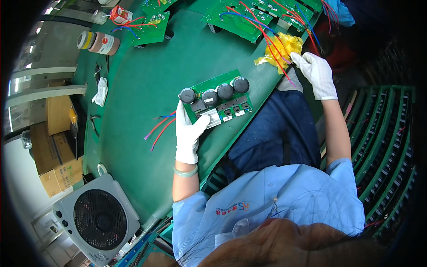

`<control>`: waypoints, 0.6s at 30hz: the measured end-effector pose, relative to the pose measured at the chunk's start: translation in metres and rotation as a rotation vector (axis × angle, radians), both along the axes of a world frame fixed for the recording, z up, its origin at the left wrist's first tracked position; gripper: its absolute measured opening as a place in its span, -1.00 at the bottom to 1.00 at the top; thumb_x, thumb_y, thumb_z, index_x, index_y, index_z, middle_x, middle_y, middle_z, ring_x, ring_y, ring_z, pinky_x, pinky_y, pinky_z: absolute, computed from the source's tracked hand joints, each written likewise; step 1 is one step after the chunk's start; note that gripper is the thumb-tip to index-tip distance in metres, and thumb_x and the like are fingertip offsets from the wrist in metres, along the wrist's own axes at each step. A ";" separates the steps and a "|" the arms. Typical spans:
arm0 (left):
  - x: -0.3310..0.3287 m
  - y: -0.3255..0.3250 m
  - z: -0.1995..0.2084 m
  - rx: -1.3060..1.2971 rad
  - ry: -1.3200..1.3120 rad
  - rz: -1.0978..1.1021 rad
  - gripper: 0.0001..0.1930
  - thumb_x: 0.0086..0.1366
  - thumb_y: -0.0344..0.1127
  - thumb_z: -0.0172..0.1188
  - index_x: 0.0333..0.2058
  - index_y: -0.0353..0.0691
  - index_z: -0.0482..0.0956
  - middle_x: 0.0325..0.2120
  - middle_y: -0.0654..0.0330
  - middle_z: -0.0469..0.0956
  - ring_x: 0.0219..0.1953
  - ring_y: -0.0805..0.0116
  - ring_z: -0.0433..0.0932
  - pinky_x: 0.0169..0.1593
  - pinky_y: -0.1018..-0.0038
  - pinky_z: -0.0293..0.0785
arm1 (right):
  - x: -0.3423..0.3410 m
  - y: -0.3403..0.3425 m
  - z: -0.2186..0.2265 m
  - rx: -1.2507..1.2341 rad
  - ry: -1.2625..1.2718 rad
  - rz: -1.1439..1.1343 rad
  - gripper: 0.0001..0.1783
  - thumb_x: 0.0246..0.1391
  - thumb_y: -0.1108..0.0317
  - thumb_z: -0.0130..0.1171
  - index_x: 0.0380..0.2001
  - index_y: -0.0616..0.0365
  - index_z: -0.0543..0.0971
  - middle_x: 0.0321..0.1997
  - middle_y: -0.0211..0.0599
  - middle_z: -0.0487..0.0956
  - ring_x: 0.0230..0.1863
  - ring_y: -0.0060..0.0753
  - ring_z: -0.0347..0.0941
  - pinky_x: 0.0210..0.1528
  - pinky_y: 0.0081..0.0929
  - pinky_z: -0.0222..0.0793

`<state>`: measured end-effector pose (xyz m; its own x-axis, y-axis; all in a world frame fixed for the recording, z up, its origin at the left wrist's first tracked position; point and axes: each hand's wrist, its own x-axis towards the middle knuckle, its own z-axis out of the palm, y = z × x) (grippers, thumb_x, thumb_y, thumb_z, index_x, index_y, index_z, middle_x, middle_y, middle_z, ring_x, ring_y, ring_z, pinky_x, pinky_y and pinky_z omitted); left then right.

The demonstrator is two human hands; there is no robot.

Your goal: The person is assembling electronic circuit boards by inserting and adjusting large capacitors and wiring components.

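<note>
My left hand (189, 135), in a white glove, grips a green circuit board (215, 82) by its left end. The thumb lies over a silver heat sink (209, 119). Several black round capacitors (225, 91) stand in a row on the board, and red and blue wires (165, 127) stick out to its left. Out to the right, my gloved right hand (315, 74) pinches the edge of a crumpled bunch of yellow tape (284, 50) at the table's edge. Red wires from a board farther back hang across the tape.
Other wired circuit boards (238, 20) lie along the far side of the green table (147, 89). A bottle (105, 43), pliers (97, 73) and a spare glove (100, 91) sit at the left. A box fan (101, 218) stands lower left; green slotted racks (382, 142) are at my right.
</note>
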<state>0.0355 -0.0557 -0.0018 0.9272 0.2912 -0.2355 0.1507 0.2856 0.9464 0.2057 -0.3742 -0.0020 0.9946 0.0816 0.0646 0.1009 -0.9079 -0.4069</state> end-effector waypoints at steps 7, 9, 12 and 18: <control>-0.004 0.009 -0.013 0.103 -0.020 -0.019 0.09 -0.18 -0.26 0.51 0.28 -0.40 0.02 0.19 0.06 0.20 0.29 0.20 0.11 0.33 0.29 -0.02 | 0.001 -0.015 0.006 -0.232 0.032 0.030 -0.28 0.02 -0.35 0.00 -0.70 0.18 0.41 -0.64 -0.02 0.41 -0.49 0.09 0.38 -0.47 -0.11 0.18; -0.005 0.008 -0.012 0.107 -0.021 -0.025 0.09 -0.18 -0.25 0.51 0.28 -0.41 0.01 0.20 0.06 0.19 0.29 0.19 0.11 0.34 0.30 -0.03 | -0.003 -0.031 -0.002 -0.166 0.003 0.030 -0.34 0.05 -0.28 0.05 -0.64 0.19 0.48 -0.68 -0.14 0.40 -0.60 -0.11 0.38 -0.51 -0.27 0.20; -0.006 0.012 -0.013 0.122 -0.037 -0.028 0.10 -0.17 -0.25 0.51 0.28 -0.42 0.00 0.19 0.05 0.20 0.27 0.19 0.14 0.32 0.29 0.02 | -0.021 -0.036 -0.002 0.186 0.020 -0.052 -0.55 0.13 -0.06 0.14 -0.47 0.16 0.57 -0.65 -0.45 0.40 -0.64 -0.57 0.29 -0.56 -0.53 0.15; -0.003 0.012 -0.014 0.063 -0.046 -0.041 0.09 -0.17 -0.26 0.52 0.27 -0.42 0.01 0.18 0.05 0.21 0.26 0.19 0.16 0.31 0.29 0.04 | -0.070 0.007 0.006 0.991 0.311 0.000 -0.72 0.16 0.23 0.14 -0.24 0.25 0.57 -0.52 -0.46 0.52 -0.60 -0.75 0.32 -0.57 -0.75 0.18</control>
<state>0.0325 -0.0435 -0.0159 0.9481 0.2659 -0.1744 0.1165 0.2196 0.9686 0.1356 -0.3674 0.0041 0.9787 0.1324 -0.1570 -0.1365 -0.1519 -0.9789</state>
